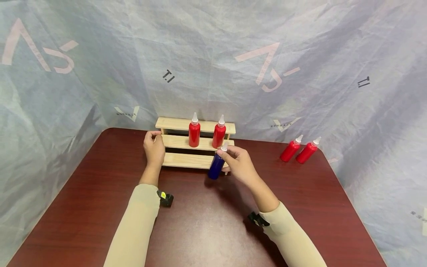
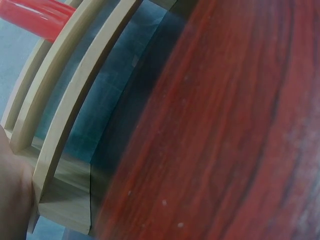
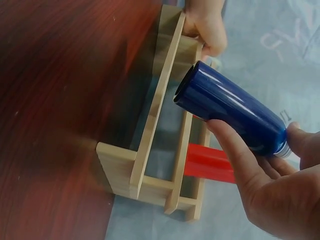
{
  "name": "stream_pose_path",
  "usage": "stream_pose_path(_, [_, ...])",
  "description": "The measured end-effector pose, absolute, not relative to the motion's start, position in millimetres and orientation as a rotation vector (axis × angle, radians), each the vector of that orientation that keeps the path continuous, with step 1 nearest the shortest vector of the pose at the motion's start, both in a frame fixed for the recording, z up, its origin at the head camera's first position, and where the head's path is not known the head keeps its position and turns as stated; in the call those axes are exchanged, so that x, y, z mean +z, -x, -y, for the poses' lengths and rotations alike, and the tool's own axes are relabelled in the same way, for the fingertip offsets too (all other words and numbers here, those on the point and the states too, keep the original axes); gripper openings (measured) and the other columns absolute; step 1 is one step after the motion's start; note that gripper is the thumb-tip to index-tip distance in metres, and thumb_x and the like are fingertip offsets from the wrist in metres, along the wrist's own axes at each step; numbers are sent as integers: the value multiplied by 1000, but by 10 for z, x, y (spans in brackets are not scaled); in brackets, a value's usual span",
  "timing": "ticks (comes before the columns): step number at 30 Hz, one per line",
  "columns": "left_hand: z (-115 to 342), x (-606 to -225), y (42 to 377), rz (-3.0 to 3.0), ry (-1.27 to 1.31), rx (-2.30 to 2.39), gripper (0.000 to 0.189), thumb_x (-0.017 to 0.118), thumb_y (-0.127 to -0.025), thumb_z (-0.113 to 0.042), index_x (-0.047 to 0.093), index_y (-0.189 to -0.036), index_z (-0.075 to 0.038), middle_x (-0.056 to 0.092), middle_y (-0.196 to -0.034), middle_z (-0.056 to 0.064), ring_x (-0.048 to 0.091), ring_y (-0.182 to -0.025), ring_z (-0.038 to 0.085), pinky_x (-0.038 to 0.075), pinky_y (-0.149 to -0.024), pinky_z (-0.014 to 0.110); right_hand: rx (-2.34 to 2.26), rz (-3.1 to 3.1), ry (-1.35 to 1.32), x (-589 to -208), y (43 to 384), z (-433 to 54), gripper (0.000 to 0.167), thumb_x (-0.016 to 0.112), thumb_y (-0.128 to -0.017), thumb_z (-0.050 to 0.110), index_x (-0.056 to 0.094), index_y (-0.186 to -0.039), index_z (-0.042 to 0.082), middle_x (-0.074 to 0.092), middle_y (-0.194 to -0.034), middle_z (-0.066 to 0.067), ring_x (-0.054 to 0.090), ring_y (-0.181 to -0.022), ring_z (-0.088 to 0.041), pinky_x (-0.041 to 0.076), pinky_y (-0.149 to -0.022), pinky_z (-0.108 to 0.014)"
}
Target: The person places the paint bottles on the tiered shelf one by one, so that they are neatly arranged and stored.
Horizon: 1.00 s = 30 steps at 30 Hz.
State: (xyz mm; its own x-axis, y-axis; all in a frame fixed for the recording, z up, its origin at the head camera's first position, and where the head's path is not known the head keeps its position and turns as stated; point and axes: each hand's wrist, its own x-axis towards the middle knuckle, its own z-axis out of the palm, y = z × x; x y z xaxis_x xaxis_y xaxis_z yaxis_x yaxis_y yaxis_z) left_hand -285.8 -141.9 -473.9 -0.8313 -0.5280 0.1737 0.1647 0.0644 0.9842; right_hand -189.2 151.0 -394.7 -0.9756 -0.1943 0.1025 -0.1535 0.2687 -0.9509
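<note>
My right hand [image 1: 241, 167] pinches a dark blue squeeze bottle [image 1: 216, 167] near its white nozzle cap. The bottle tilts, its base in front of the lowest step of a three-step wooden rack [image 1: 186, 160]. From the right wrist, the blue bottle [image 3: 235, 107] hangs off the steps with its base showing. At the rack's left end, my left hand [image 1: 154, 150] grips the side with curled fingers; only part of that hand [image 2: 12, 187] shows in the left wrist view. Two red bottles, one on the left [image 1: 194, 134] and one on the right [image 1: 218, 135], stand on the middle step.
Two more red bottles, a nearer one [image 1: 290, 151] and an outer one [image 1: 306, 152], stand at the table's back right. A grey printed cloth [image 1: 207, 74] hangs behind and beside the dark red wooden table [image 1: 193, 222].
</note>
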Motion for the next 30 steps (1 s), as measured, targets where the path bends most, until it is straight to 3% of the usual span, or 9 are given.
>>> stream_pose_path(7, [1420, -4745, 2862, 1843, -337, -1811, 25, 49, -102, -7, 66, -115, 5, 63, -125, 19, 55, -116, 27, 40, -98, 30, -1854, -2476, 358, -3946, 1904, -1443, 28, 68, -104, 27, 75, -120, 5, 76, -112, -20, 73, -82, -19, 65, -70, -55])
stream_pose_path(21, [1408, -4725, 2869, 1816, -344, -1798, 24, 50, -99, -3, 67, -112, 8, 63, -116, 20, 52, -94, 15, 40, -84, 23, -1936, -2374, 395, -3935, 1931, -1320, 31, 69, -104, 23, 72, -125, 0, 73, -126, -20, 71, -112, -21, 65, -77, -51])
stream_pose_path(30, [1424, -4736, 2856, 1815, -338, -1823, 27, 47, -101, -4, 67, -114, 8, 61, -110, 16, 49, -83, 13, 40, -78, 27, -1939, -2387, 413, -3919, 1940, -1243, 25, 71, -102, 19, 74, -120, 2, 73, -119, -17, 73, -101, -18, 65, -79, -54])
